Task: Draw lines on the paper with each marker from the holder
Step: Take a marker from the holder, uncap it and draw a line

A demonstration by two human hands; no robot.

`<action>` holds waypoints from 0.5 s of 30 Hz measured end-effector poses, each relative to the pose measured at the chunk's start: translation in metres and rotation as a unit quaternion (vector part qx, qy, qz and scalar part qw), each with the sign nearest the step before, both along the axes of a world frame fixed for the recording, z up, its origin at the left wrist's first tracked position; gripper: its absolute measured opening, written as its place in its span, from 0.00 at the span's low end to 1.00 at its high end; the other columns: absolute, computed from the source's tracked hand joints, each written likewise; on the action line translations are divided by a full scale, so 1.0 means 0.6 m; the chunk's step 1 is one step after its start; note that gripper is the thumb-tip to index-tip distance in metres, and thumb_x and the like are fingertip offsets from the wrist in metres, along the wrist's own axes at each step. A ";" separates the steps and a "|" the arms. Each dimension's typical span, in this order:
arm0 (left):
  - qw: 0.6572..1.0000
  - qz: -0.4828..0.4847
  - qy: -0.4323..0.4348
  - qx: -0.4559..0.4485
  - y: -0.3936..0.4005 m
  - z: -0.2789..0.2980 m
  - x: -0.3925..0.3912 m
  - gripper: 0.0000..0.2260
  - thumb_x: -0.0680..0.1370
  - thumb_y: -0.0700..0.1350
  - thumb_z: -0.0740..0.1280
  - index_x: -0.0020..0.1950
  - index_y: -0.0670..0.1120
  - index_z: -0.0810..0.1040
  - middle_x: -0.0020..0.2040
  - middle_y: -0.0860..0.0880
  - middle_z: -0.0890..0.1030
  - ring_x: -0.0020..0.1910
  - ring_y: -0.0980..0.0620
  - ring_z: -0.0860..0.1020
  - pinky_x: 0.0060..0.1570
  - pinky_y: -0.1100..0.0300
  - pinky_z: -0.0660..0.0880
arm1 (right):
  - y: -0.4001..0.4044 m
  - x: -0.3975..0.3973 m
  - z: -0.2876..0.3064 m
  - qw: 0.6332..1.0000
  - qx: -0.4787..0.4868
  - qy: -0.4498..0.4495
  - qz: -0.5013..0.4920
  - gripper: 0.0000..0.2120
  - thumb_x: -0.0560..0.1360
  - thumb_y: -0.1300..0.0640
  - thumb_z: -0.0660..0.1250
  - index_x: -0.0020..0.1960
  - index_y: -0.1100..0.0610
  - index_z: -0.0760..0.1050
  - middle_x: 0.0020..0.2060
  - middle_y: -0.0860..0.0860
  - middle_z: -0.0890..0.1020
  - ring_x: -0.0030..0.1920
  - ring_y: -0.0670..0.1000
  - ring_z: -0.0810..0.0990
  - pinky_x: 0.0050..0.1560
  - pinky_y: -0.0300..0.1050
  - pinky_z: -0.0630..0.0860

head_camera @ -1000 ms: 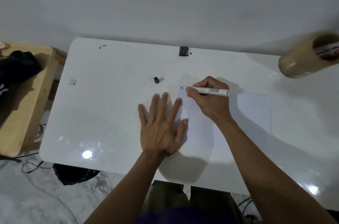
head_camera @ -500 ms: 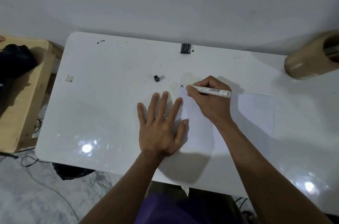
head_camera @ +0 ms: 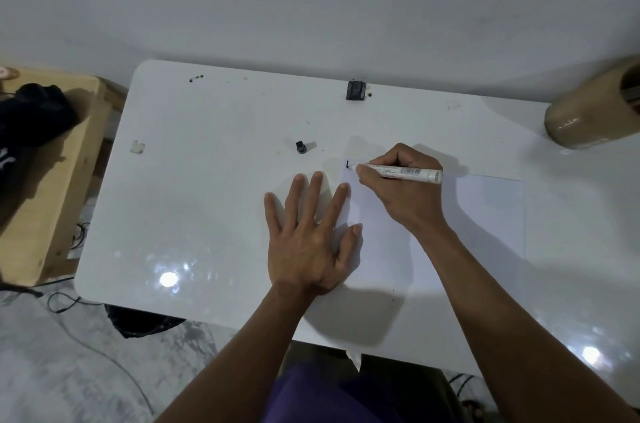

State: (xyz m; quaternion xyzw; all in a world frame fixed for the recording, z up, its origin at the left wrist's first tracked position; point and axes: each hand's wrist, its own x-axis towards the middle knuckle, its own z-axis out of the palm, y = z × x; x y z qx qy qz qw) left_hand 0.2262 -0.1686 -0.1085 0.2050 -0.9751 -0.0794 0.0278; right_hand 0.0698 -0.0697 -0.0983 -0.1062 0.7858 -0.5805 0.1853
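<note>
A white sheet of paper (head_camera: 485, 214) lies flat on the white table (head_camera: 207, 214). My right hand (head_camera: 405, 194) grips a white marker (head_camera: 401, 173) with its tip touching the paper's far left corner, where a short dark mark (head_camera: 348, 165) shows. My left hand (head_camera: 311, 242) lies flat, fingers spread, with its thumb and forefinger on the paper's left edge. A small black marker cap (head_camera: 301, 148) sits on the table beyond my left hand. The tan cylindrical holder (head_camera: 588, 114) stands at the far right edge, its contents mostly cut off.
A black clip (head_camera: 355, 90) sits at the table's far edge by the white wall. A small white scrap (head_camera: 137, 147) lies on the left. A wooden stool (head_camera: 45, 180) with dark cloth (head_camera: 31, 114) stands left of the table. Cables run over the floor.
A short dark line has appeared at the paper's corner as the marker tip moved slightly down. My left hand has stayed flat on the paper's edge.
</note>
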 end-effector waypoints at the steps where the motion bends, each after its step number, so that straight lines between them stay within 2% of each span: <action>1: 1.000 0.000 0.004 -0.003 0.000 -0.001 0.000 0.27 0.80 0.63 0.57 0.78 0.56 0.66 0.79 0.44 0.65 0.80 0.40 0.60 0.74 0.31 0.55 | 0.000 0.000 0.000 1.000 0.002 -0.002 0.000 0.10 0.70 0.60 0.79 0.36 0.62 0.79 0.36 0.55 0.87 0.38 0.59 0.86 0.38 0.57 0.82; 6: 1.000 0.001 0.015 -0.007 0.001 -0.005 0.001 0.27 0.79 0.63 0.58 0.77 0.55 0.67 0.79 0.44 0.66 0.80 0.40 0.61 0.74 0.31 0.56 | -0.002 -0.001 0.009 0.999 -0.008 -0.031 0.000 0.10 0.70 0.60 0.79 0.37 0.61 0.79 0.35 0.55 0.87 0.38 0.58 0.87 0.38 0.55 0.83; 10: 1.000 -0.009 0.007 0.001 0.000 -0.005 0.006 0.27 0.80 0.63 0.59 0.77 0.55 0.67 0.79 0.44 0.67 0.80 0.40 0.61 0.73 0.31 0.57 | -0.001 -0.013 0.040 0.983 -0.096 -0.142 -0.063 0.11 0.72 0.66 0.78 0.41 0.59 0.75 0.36 0.56 0.85 0.36 0.54 0.87 0.37 0.47 0.83; 12: 1.000 -0.010 -0.001 0.023 -0.001 0.000 0.007 0.28 0.80 0.64 0.58 0.78 0.55 0.66 0.79 0.45 0.66 0.80 0.41 0.60 0.74 0.31 0.56 | 0.005 -0.013 0.060 0.977 -0.123 -0.161 -0.073 0.13 0.71 0.67 0.78 0.41 0.58 0.74 0.38 0.58 0.85 0.36 0.53 0.87 0.35 0.45 0.82; 15: 0.994 0.032 0.018 0.105 -0.001 0.019 0.005 0.30 0.79 0.67 0.52 0.76 0.52 0.68 0.78 0.48 0.68 0.80 0.45 0.62 0.76 0.35 0.55 | 0.021 0.005 0.091 0.970 -0.157 -0.172 -0.075 0.14 0.71 0.70 0.77 0.39 0.55 0.76 0.41 0.55 0.86 0.40 0.53 0.86 0.36 0.44 0.82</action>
